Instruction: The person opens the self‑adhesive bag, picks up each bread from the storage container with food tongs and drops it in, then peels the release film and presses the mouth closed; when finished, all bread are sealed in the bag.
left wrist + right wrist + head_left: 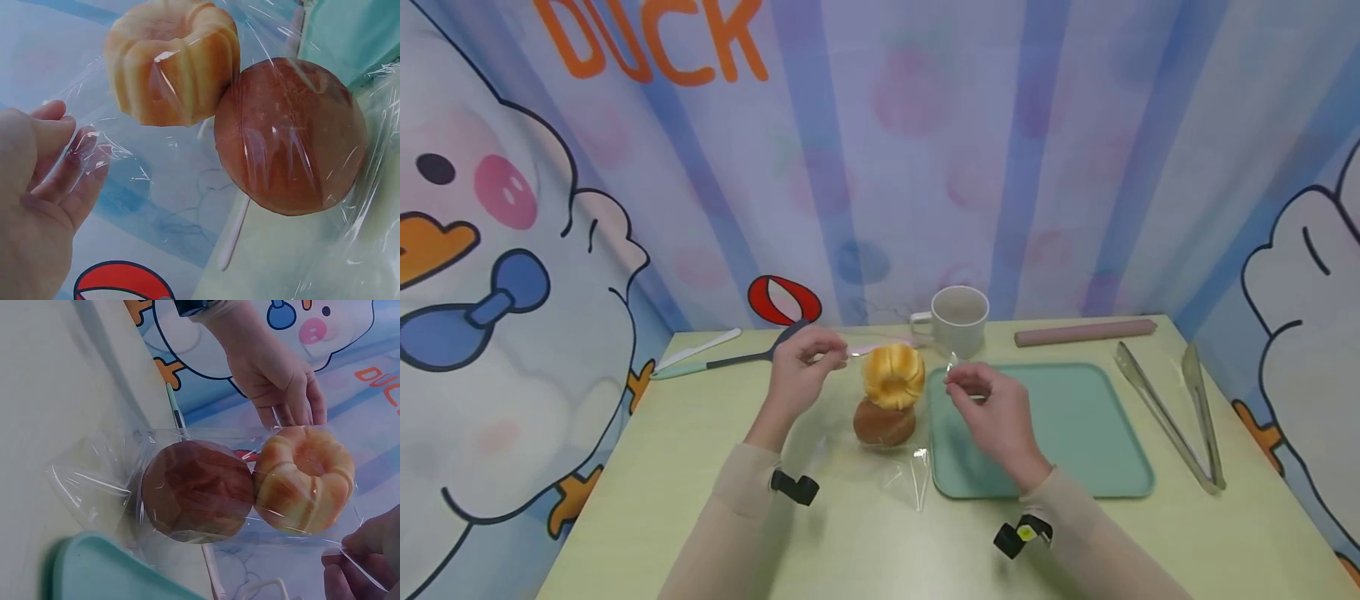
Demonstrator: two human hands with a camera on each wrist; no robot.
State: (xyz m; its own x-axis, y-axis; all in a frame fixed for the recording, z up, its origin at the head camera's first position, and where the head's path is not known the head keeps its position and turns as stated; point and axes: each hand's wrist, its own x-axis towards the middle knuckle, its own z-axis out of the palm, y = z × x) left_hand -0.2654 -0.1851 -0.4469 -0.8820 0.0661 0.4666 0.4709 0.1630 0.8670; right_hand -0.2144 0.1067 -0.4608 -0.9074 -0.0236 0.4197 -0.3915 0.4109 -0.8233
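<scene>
Holding up a clear bag [919, 477] w/ a fluted yellow bun [893, 377] + a round brown bun [883, 425] inside, just L of the green tray [1045, 442].

Your L hand [801, 367] pinches film near one upper corner; your R hand [992, 408] pinches the opp. side, prob. so the load hangs evenly btwn them w/ the film spread. The yellow bun sits uppermost, touching the brown one beneath; slack plastic trails below, prob. bc the buns don't fill the full length. Can't tell if the bag's bottom touches the table [647, 467].
</scene>
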